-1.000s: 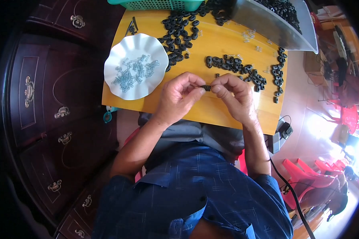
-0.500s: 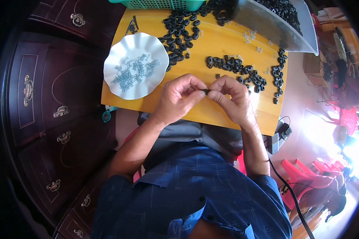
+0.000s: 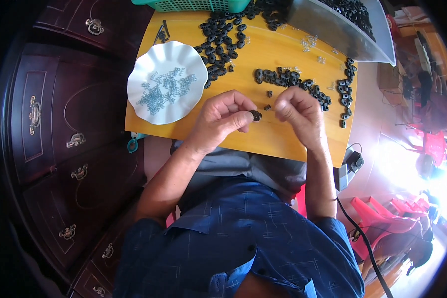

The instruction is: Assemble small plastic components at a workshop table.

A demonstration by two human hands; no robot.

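Note:
Between the thumb and fingers of my left hand (image 3: 224, 118) is a small black plastic cord lock (image 3: 256, 115), held over the near part of the table. My right hand (image 3: 301, 113) hovers just right of it, apart from it. Its thumb and forefinger are pinched together, and whatever may be in them is too small to make out. Two little black plastic pieces (image 3: 269, 93) lie on the wood between the hands. Beyond my right hand runs a row of black cord lock parts (image 3: 283, 78). A white scalloped plate (image 3: 139, 74) left of my left hand holds many tiny silvery springs (image 3: 166, 89).
More black cord lock parts (image 3: 217, 49) lie heaped at the back of the yellow table (image 3: 223, 136), with another line (image 3: 343, 94) along its right edge. A grey bin (image 3: 328, 35) of black pieces and a green basket (image 3: 193, 5) stand at the back. Loose springs (image 3: 309, 42) are scattered nearby.
My right hand has drawn away to the right from the cord lock, where both hands' fingertips met before. The left hand keeps hold of it, now more in view.

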